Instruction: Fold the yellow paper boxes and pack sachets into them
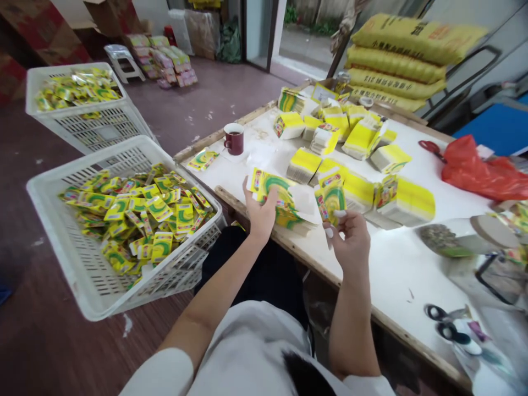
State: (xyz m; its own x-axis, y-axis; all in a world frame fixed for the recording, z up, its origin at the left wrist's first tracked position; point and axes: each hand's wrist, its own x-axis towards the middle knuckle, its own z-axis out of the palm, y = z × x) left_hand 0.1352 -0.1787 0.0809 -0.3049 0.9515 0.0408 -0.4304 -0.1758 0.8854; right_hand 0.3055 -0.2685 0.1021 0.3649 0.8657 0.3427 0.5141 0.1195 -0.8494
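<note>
Over the near table edge, my left hand (263, 212) grips a yellow-green printed card (270, 186), with the thumb on top and the fingers at its left side. Just right of it, my right hand (346, 234) pinches a small yellow-green packet (331, 199) between thumb and fingers. Under the left hand's card lies a stack of similar cards (295, 224) at the table's edge. Bundles of yellow cards (358, 190) stand on the white table beyond both hands. A single packet (203, 159) lies flat at the table's left corner.
A white basket (82, 300) full of yellow packets stands at the left, with another basket (74, 115) behind. On the table (396, 286) are a maroon mug (234, 139), a red bag (478, 168), a jar (445, 239) and black-handled scissors (447, 324). Yellow sacks (396, 66) are stacked beyond.
</note>
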